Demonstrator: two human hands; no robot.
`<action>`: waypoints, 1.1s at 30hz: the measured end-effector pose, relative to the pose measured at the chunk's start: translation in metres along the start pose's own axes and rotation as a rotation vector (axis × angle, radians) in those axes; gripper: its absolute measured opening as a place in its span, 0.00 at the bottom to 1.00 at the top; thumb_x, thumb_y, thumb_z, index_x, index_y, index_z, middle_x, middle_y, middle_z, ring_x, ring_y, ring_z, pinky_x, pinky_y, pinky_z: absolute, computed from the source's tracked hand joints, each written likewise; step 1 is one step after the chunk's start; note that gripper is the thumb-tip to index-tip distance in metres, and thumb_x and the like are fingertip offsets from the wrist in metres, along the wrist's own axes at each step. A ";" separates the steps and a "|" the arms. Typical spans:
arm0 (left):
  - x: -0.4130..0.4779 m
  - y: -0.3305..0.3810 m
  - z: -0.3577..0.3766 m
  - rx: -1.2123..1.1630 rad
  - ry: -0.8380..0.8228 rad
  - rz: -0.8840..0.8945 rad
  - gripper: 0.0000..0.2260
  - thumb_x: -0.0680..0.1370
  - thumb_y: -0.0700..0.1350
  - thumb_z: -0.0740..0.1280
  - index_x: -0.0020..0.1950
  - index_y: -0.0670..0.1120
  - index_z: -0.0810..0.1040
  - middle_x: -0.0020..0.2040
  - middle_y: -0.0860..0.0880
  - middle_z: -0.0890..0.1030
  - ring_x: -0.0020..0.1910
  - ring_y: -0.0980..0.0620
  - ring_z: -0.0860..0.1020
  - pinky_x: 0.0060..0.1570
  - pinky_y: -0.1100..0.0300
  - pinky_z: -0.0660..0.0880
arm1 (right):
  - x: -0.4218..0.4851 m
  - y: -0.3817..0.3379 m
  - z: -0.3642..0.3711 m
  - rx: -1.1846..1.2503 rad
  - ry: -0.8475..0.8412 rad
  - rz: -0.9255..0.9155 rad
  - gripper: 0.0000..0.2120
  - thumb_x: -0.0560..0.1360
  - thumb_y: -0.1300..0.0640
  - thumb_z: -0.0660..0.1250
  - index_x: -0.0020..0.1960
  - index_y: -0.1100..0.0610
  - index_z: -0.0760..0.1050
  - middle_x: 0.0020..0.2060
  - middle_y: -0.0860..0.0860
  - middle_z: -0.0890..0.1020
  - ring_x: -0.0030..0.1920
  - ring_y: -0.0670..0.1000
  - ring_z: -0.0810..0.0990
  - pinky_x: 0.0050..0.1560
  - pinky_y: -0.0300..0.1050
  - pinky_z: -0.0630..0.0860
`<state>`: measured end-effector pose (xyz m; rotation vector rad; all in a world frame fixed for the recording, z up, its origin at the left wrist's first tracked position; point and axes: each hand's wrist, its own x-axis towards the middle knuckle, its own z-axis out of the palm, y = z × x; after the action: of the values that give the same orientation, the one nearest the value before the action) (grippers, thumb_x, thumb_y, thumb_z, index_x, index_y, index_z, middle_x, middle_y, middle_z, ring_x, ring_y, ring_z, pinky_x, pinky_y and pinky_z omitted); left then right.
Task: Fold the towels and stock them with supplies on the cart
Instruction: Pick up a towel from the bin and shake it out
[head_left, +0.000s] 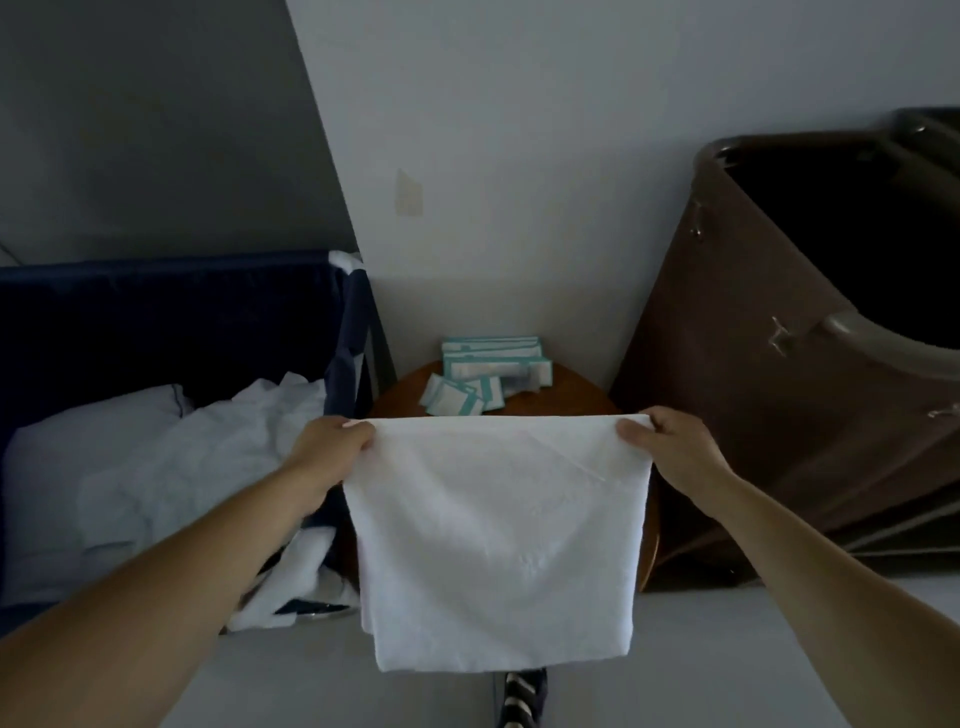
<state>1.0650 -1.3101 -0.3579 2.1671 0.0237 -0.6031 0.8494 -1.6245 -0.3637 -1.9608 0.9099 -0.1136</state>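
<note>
A white towel hangs folded in front of me, stretched flat between both hands. My left hand pinches its top left corner and my right hand pinches its top right corner. Behind the towel stands a small round wooden table with teal and white supply packets stacked and scattered on it. The towel hides most of the tabletop.
A dark blue fabric hamper on the left holds crumpled white linen. A brown laundry cart with a dark inside stands on the right. A white wall is behind the table.
</note>
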 end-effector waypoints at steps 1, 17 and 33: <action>0.022 0.000 0.011 0.016 0.003 -0.021 0.07 0.78 0.44 0.64 0.51 0.42 0.77 0.47 0.42 0.80 0.45 0.44 0.78 0.41 0.54 0.75 | 0.026 0.007 0.009 -0.003 -0.014 0.037 0.11 0.79 0.48 0.68 0.51 0.56 0.79 0.47 0.53 0.83 0.48 0.55 0.82 0.54 0.59 0.79; 0.108 -0.125 0.154 0.290 0.030 -0.351 0.33 0.77 0.50 0.70 0.76 0.39 0.62 0.72 0.36 0.68 0.69 0.35 0.69 0.67 0.41 0.69 | 0.121 0.150 0.145 -0.050 0.021 0.468 0.24 0.76 0.40 0.67 0.66 0.52 0.74 0.58 0.50 0.81 0.52 0.54 0.79 0.52 0.50 0.77; 0.069 -0.149 0.141 -0.175 -0.162 -0.525 0.18 0.74 0.47 0.75 0.60 0.41 0.79 0.55 0.40 0.83 0.51 0.40 0.82 0.54 0.45 0.78 | 0.050 0.153 0.154 0.258 -0.119 0.653 0.27 0.59 0.47 0.84 0.54 0.52 0.80 0.46 0.50 0.85 0.45 0.52 0.84 0.38 0.44 0.78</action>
<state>1.0341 -1.3360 -0.5699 1.9342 0.5514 -1.0305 0.8659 -1.5891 -0.5833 -1.3440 1.3345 0.2490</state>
